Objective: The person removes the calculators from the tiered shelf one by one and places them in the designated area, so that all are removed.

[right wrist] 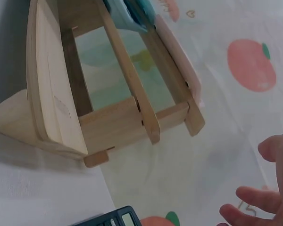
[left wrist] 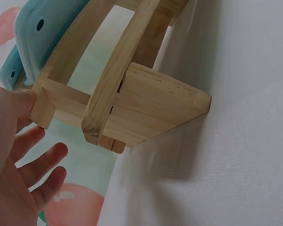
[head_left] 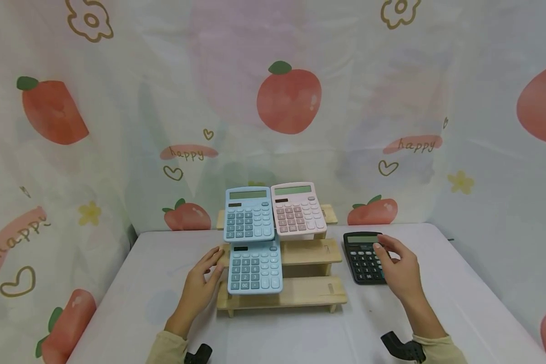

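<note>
My left hand point(head_left: 197, 285) is at the left end of a tiered wooden rack point(head_left: 296, 293); in the left wrist view its thumb point(left wrist: 23, 100) meets a shelf end while the other fingers spread loosely. A blue calculator point(head_left: 249, 215) and a pink calculator point(head_left: 299, 210) lean side by side on the top of the rack. Another blue calculator point(head_left: 255, 270) leans lower on the left, its upper edge covered by the one above. To the right, a black calculator point(head_left: 364, 260) lies on the table, with my right hand point(head_left: 400, 270) over its right side, thumb and fingers apart.
A white cloth covers the table point(head_left: 296, 338). Behind and beside it hangs a curtain point(head_left: 236, 76) printed with fruit, hearts and lettering. The right parts of the middle shelf point(head_left: 307, 252) and the bottom shelf point(head_left: 309, 291) show bare wood.
</note>
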`<state>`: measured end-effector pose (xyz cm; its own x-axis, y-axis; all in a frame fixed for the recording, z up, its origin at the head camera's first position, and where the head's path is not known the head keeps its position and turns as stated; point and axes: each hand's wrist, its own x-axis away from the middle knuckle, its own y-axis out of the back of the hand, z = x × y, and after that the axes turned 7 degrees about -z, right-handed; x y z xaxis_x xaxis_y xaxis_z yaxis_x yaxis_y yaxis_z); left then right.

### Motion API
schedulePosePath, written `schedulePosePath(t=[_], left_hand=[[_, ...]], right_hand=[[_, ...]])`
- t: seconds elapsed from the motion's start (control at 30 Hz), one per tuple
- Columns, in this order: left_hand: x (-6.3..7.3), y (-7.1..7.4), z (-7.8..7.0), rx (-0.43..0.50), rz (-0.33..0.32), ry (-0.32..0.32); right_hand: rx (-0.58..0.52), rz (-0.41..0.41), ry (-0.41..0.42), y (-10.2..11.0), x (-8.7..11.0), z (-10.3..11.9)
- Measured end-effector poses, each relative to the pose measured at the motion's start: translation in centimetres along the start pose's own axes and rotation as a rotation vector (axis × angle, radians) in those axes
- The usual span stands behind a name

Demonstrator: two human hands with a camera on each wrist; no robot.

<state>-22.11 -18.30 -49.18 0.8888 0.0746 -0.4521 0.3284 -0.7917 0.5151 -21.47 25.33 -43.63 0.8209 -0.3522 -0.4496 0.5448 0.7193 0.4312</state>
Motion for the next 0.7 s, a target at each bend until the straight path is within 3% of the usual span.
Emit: schedulePosePath(t=[0.43, 0.7], left_hand=[[0.0, -0.1, 0.3, -0.003, -0.009, -0.019], [-0.1, 0.0, 0.3, -0.001, -0.008, -0.020]], right_hand=[[-0.081, 0.089, 0.135, -1.6, 2.1, 2.4], [-0.097, 0.188, 0.150, -3.6, 3.9, 3.7]])
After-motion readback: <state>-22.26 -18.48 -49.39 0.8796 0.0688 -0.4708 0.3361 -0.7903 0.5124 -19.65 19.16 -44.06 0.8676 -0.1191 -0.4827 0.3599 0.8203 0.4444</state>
